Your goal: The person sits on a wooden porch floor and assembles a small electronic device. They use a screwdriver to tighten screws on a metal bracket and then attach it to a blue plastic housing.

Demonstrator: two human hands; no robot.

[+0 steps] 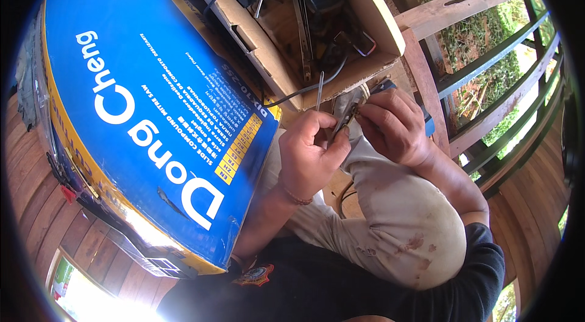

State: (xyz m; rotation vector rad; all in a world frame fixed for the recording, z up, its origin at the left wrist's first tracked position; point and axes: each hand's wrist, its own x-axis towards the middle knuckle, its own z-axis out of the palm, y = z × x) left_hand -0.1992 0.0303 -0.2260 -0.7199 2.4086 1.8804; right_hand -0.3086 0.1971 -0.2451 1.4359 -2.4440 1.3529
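Note:
My left hand (312, 148) is closed in a pinch, with a bead bracelet at its wrist. Between its thumb and fingers sits a small metal piece (342, 122), partly covered by the fingertips. A thin metal rod (320, 89) rises from behind the same hand; its lower end is hidden. My right hand (395, 125) is closed too, its fingertips meeting the brass-coloured end of the small piece. Both hands are close together above my knees, just in front of an open cardboard box (381, 11).
The box holds cables, metal tools and a long dark bar (303, 32). At left stands a large blue and yellow carton (183, 108). A blue-black object (428, 121) lies beyond my right hand. Wooden railings (475, 5) run along the right, with grass beyond.

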